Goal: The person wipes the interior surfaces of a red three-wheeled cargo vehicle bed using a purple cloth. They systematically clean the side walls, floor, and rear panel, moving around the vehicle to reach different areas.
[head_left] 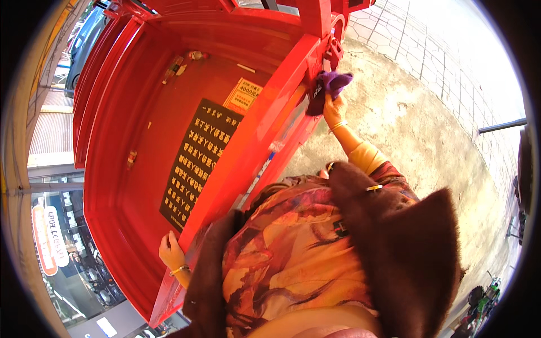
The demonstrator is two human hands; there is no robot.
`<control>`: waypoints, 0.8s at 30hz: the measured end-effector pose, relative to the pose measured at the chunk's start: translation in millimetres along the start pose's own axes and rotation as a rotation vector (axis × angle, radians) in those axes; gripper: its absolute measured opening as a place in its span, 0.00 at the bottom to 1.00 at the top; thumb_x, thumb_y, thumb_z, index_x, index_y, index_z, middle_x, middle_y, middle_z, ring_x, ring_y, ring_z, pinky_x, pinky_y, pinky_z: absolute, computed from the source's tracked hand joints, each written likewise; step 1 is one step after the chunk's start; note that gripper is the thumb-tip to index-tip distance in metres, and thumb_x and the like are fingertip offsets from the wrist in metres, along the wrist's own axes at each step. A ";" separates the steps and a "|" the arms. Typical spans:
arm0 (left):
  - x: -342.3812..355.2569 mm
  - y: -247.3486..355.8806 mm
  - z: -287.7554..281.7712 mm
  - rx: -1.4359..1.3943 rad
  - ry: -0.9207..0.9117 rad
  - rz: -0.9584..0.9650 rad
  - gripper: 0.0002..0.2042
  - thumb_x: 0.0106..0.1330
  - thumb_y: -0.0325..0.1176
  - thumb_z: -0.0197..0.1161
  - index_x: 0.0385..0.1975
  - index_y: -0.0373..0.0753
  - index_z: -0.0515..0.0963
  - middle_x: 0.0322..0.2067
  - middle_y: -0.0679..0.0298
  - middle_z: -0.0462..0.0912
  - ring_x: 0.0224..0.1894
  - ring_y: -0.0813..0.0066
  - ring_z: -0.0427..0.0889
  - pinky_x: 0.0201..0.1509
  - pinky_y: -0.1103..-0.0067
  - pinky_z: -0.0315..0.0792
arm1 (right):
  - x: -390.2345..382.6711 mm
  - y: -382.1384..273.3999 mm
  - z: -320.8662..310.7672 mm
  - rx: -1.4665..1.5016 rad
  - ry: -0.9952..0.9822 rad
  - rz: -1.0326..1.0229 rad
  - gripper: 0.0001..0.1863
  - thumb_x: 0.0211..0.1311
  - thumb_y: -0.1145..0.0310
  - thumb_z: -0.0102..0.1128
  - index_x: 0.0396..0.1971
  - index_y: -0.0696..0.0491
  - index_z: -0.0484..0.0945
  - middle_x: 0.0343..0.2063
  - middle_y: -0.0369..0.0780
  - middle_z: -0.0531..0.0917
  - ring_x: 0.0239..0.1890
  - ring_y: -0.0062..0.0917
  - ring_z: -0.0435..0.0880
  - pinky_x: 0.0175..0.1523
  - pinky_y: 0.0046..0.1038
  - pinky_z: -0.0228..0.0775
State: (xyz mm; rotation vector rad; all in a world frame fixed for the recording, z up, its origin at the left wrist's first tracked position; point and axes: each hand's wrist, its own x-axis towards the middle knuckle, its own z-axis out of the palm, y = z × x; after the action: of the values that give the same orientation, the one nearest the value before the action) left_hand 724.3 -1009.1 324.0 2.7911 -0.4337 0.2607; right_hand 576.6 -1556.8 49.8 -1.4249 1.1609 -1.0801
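My right hand (pixel 336 108) is stretched far forward and closed on a purple and dark cloth (pixel 332 87). The cloth lies against the red metal corner post (pixel 316 62), by a latch (pixel 334 52). At the lower left, my left hand (pixel 171 251) reaches over the red side rail (pixel 225 174) of a cargo bed, its fingers curled at the rail's inner edge. Inside the red cargo bed (pixel 135 186) lies a dark sheet with rows of yellow writing (pixel 204 160), with a yellow and white printed sheet (pixel 243 94) beyond it.
Small bottles (pixel 195 55) and scraps lie on the bed floor. To the right is sunlit concrete (pixel 389 124), bordered by paving tiles (pixel 411 34). A green machine (pixel 486 301) stands at the lower right. A blue car (pixel 87 42) is at the far left.
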 end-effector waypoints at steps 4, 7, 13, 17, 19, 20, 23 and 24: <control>-1.2 1.4 0.3 -0.005 0.019 -0.044 0.15 0.69 0.39 0.61 0.36 0.31 0.84 0.29 0.48 0.85 0.30 0.58 0.84 0.36 0.69 0.75 | 7.3 -22.3 -17.7 0.360 0.309 0.206 0.15 0.67 0.61 0.62 0.42 0.58 0.82 0.32 0.41 0.87 0.35 0.27 0.85 0.42 0.32 0.75; -1.0 0.4 0.9 -0.026 0.047 0.002 0.14 0.69 0.39 0.61 0.36 0.31 0.84 0.28 0.48 0.85 0.29 0.57 0.84 0.36 0.69 0.74 | 40.7 -69.4 -31.1 0.488 0.269 0.331 0.19 0.67 0.55 0.61 0.44 0.56 0.81 0.31 0.39 0.85 0.29 0.26 0.84 0.35 0.28 0.78; -1.9 0.4 1.2 -0.035 0.060 -0.025 0.14 0.69 0.39 0.61 0.36 0.32 0.84 0.28 0.49 0.85 0.29 0.55 0.83 0.36 0.68 0.74 | -39.2 -103.8 51.2 0.543 -0.020 -0.196 0.17 0.62 0.64 0.59 0.46 0.59 0.78 0.36 0.40 0.86 0.37 0.32 0.83 0.44 0.33 0.74; -4.7 8.5 3.5 0.001 0.106 0.041 0.14 0.70 0.39 0.60 0.35 0.33 0.83 0.28 0.49 0.85 0.30 0.54 0.84 0.36 0.67 0.74 | -104.2 -56.0 34.1 0.001 -0.373 -0.483 0.14 0.57 0.66 0.58 0.40 0.58 0.79 0.36 0.52 0.84 0.38 0.49 0.83 0.48 0.40 0.73; -6.3 13.2 4.0 -0.018 0.148 0.097 0.14 0.70 0.39 0.59 0.35 0.33 0.83 0.28 0.50 0.85 0.30 0.53 0.84 0.35 0.67 0.74 | -100.0 -35.4 16.7 -0.232 -0.509 -0.344 0.14 0.57 0.61 0.59 0.34 0.58 0.81 0.30 0.53 0.84 0.34 0.52 0.83 0.47 0.44 0.74; -7.2 14.3 3.6 0.021 0.165 0.086 0.14 0.71 0.39 0.59 0.35 0.34 0.83 0.28 0.50 0.85 0.30 0.52 0.84 0.35 0.67 0.74 | -91.9 -27.3 7.6 -0.163 -0.481 -0.098 0.17 0.58 0.58 0.58 0.29 0.58 0.82 0.26 0.53 0.84 0.31 0.51 0.84 0.43 0.44 0.75; -9.9 17.6 3.8 0.084 0.225 0.099 0.13 0.71 0.40 0.59 0.34 0.37 0.84 0.27 0.52 0.85 0.29 0.52 0.84 0.32 0.66 0.74 | -42.2 -16.1 -15.2 -0.013 0.078 0.147 0.20 0.61 0.54 0.58 0.27 0.59 0.83 0.22 0.49 0.84 0.27 0.43 0.85 0.36 0.41 0.75; -10.2 17.9 3.4 0.075 0.219 0.113 0.13 0.71 0.40 0.59 0.33 0.37 0.84 0.27 0.53 0.84 0.28 0.53 0.83 0.31 0.66 0.73 | -26.3 -17.5 -17.6 0.181 0.211 0.251 0.19 0.60 0.55 0.61 0.29 0.59 0.83 0.23 0.48 0.85 0.27 0.41 0.85 0.37 0.40 0.75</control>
State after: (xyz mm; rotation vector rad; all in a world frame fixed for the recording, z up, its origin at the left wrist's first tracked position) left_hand 709.4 -1023.7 323.4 2.7720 -0.5376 0.6136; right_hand 557.7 -1532.0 68.0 -1.0140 1.3164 -1.1439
